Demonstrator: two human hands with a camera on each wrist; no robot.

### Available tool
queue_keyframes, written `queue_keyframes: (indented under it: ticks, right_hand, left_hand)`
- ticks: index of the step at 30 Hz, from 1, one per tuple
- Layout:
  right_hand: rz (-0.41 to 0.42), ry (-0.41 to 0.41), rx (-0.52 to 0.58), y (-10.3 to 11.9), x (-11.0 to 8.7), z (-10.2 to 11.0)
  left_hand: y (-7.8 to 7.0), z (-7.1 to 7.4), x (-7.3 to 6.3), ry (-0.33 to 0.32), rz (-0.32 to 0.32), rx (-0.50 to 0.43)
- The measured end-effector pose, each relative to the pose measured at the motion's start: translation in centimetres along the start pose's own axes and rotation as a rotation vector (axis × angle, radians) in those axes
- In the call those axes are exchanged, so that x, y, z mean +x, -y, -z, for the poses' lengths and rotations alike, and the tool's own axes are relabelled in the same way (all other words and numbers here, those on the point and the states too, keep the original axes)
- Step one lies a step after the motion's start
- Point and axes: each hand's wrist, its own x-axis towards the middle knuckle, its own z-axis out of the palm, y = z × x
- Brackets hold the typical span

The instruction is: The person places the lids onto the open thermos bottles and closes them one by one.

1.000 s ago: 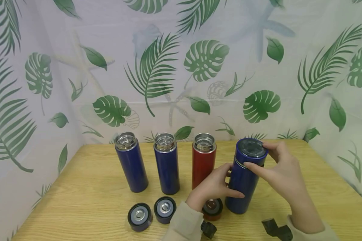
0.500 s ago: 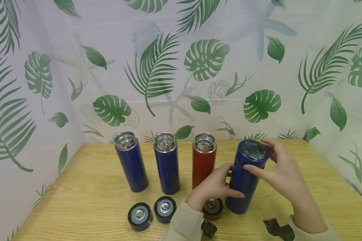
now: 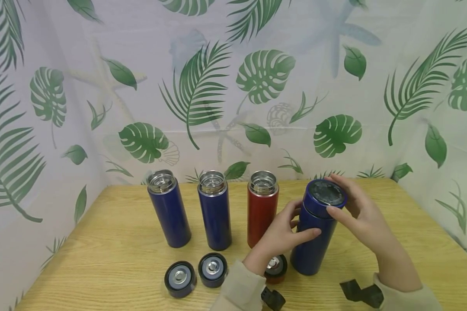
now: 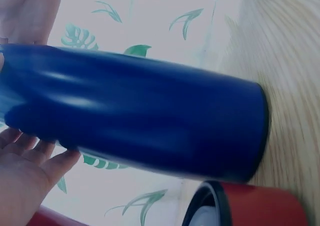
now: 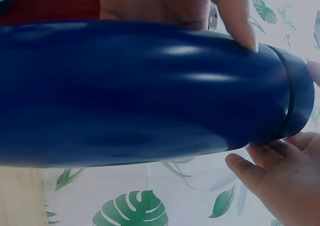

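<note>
While in both hands [image 3: 284,235] [image 3: 367,218], blue bottle [image 3: 318,220] (lidded) well inside table edge [image 3: 424,218].

Three bottles [image 3: 215,220] in row on table [image 3: 101,259], three lids [image 3: 212,270] before them; fourth bottle [image 3: 313,242] right, lid [image 3: 326,194] atop.

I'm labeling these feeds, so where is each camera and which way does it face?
Head: on the head, facing forward and down at the table; left hand, right hand and sleeves show.
Left wrist: on that wrist, facing the held blue bottle; both hands partly show.
Right wrist: on that wrist, facing the blue bottle; both hands partly show.
Both wrist views share blue bottle and backdrop.
</note>
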Motion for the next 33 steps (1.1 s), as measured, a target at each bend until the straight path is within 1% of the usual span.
queue_keyframes:
  ticks: [2,4,7,9,11,13,15,16,20,22,23,25,29,30,31,32,33]
  right_hand:
    - [-0.021,-0.009,-0.024,0.0,0.0,0.0]
    - [-0.057,-0.025,-0.076,0.1,0.0,0.0]
    - [-0.127,-0.071,-0.203,0.3,0.0,-0.2]
    - [-0.154,-0.106,-0.288,0.4,0.1,-0.4]
    - [-0.162,-0.137,-0.356,0.5,0.2,-0.6]
    - [-0.139,-0.155,-0.363,0.5,0.2,-0.8]
    - [-0.093,-0.147,-0.292,0.4,0.2,-0.8]
    - [-0.061,-0.132,-0.226,0.3,0.1,-0.7]
    - [0.079,-0.030,0.101,-0.1,0.0,-0.5]
    - [0.106,0.004,0.184,-0.2,0.0,-0.5]
    - [0.102,-0.001,0.179,-0.2,0.0,-0.5]
    - [0.054,-0.043,0.085,0.0,0.0,-0.6]
    - [-0.088,-0.149,-0.208,0.5,0.1,-1.1]
    - [-0.111,-0.166,-0.268,0.6,0.2,-1.3]
    - [-0.122,-0.179,-0.304,0.6,0.2,-1.4]
    - [-0.118,-0.187,-0.315,0.6,0.2,-1.5]
    - [-0.104,-0.190,-0.303,0.6,0.3,-1.6]
  left_hand:
    - [-0.2,-0.1,0.0,-0.021,-0.011,0.002]
    - [-0.3,-0.2,-0.1,-0.042,-0.016,0.008]
    - [-0.6,-0.4,-0.1,-0.070,-0.012,0.007]
    - [-0.8,-0.6,-0.1,-0.085,0.001,0.011]
    - [-0.9,-0.7,0.0,-0.096,0.018,0.015]
    - [-0.9,-0.8,0.0,-0.101,0.027,0.024]
    - [-0.9,-0.8,0.0,-0.096,0.026,0.024]
    - [-0.9,-0.8,-0.1,-0.090,0.023,0.020]
    - [-0.7,-0.7,-0.1,-0.058,0.003,-0.003]
    - [-0.7,-0.6,-0.2,-0.053,-0.001,-0.011]
    - [-0.7,-0.6,-0.2,-0.055,0.000,-0.013]
    - [-0.8,-0.6,-0.2,-0.065,0.008,-0.014]
    - [-1.1,-0.7,-0.2,-0.090,0.027,-0.007]
    - [-1.1,-0.7,-0.2,-0.094,0.030,-0.005]
    - [-1.2,-0.7,-0.2,-0.097,0.034,-0.004]
    - [-1.2,-0.7,-0.1,-0.098,0.035,-0.004]
    - [-1.2,-0.7,-0.1,-0.099,0.036,-0.004]
